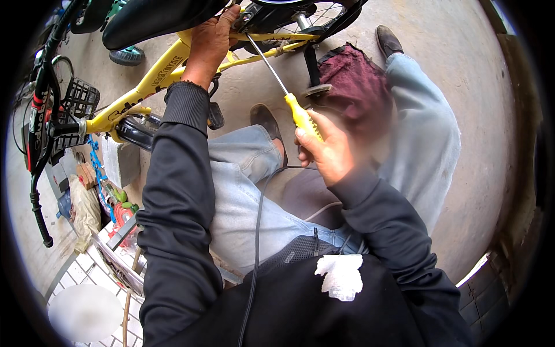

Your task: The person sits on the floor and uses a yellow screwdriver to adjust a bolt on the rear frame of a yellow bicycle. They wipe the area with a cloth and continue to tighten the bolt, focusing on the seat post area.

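A small yellow bicycle frame (156,72) lies across the top of the view, with its black saddle (159,23) toward me. My left hand (209,46) is closed around the frame beside the saddle; some of its fingers are hidden behind it. In my right hand (330,151) is a screwdriver (302,115) with a yellow handle, gripped with the fingers wrapped round it. Its long metal shaft slants up and left, and the tip meets the frame near the rear wheel (306,20). Whether it sits in a screw is too small to tell.
A dark red cloth (355,81) hangs over something between my legs, by the pedal-like round end (318,89). At left are the handlebar (39,115), a black basket (80,95), a pale block (120,159) and a white tiled surface (81,269) with assorted items.
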Tool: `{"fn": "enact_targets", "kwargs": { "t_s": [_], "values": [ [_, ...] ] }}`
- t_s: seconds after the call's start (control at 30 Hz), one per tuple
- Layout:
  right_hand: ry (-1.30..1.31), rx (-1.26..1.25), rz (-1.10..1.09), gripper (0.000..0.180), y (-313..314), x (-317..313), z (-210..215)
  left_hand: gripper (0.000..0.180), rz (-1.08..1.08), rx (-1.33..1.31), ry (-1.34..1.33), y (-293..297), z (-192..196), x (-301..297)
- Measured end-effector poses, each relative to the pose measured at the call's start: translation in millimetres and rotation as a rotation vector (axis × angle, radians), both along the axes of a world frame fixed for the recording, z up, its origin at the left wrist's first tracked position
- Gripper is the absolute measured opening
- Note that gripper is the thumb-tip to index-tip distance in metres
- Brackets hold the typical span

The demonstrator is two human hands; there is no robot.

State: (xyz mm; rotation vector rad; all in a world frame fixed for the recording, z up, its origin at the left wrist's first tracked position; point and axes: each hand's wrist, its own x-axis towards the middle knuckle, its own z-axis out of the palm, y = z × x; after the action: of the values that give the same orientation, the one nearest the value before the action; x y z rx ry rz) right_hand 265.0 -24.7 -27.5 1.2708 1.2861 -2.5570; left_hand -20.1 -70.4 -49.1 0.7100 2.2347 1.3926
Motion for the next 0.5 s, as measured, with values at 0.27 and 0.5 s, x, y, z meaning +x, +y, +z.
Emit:
{"fn": "enact_targets", "kwargs": {
  "t_s": [0.27,0.5],
  "values": [
    [0.021,0.002,-0.013,0.053,-1,-1,-2,0.033,0.017,0.035,-0.024,1,-3,-2],
    [-0.023,0.021,0.01,0.046,-11,-2,-17,0.035,0.016,0.003,-0.014,3,2,2]
  ]
}}
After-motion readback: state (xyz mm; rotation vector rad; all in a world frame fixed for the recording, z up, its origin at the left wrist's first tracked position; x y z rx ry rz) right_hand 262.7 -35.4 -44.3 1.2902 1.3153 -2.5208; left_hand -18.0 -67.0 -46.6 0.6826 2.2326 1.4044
